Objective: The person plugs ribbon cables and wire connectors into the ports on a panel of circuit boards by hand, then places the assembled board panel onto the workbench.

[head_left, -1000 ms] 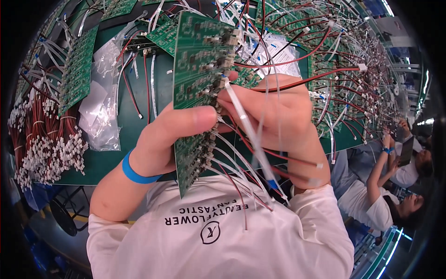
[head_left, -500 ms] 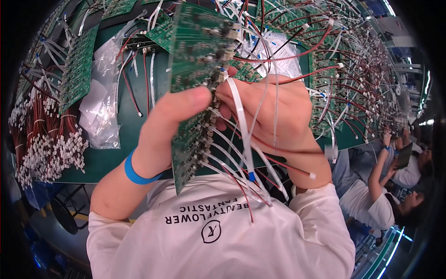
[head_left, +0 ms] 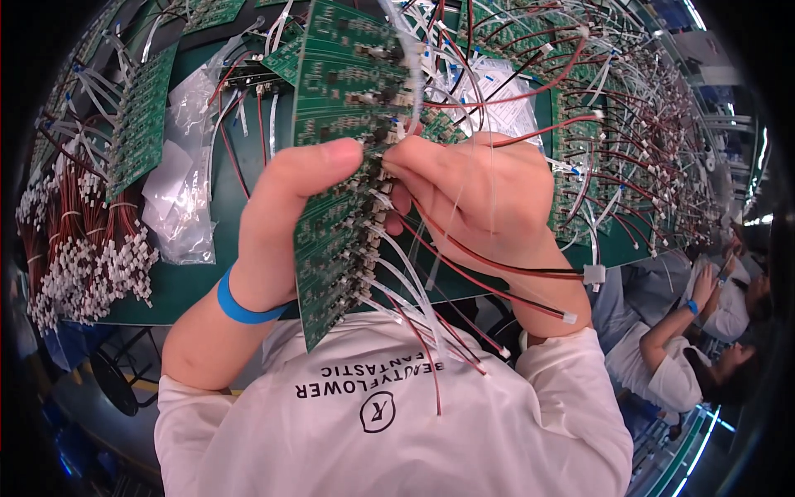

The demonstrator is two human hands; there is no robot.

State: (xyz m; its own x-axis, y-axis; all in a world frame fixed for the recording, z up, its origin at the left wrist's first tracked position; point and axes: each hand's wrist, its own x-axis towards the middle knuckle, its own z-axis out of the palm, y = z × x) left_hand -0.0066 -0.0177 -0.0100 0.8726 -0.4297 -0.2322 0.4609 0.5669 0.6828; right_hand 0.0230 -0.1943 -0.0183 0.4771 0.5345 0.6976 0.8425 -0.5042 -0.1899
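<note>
My left hand (head_left: pixel 280 195) grips a long green circuit board panel (head_left: pixel 338 99), which stands on edge. Its thumb lies across the face and its other fingers are behind. Along the panel's right edge runs a row of connectors with white flat cables (head_left: pixel 407 273) and red-and-black wires hanging from them. My right hand (head_left: pixel 489 182) is closed in a pinch at this edge, about mid-height. A red-and-black cable (head_left: pixel 505 265) comes out under its fingertips and ends in a white plug (head_left: pixel 594 274) over my right forearm. The pinched end is hidden by the fingers.
Bundled red-and-black cables with white plugs (head_left: pixel 91 265) lie at the left, beside another board (head_left: pixel 142 124) and clear plastic bags (head_left: pixel 182 190). Wired boards (head_left: pixel 571 124) crowd the right of the green table (head_left: pixel 236 286). Other people (head_left: pixel 662 348) sit at the far right.
A white flat cable that hung down over my right hand has swung up to the panel's top. The panel has shifted slightly left, and my right hand stays at its edge.
</note>
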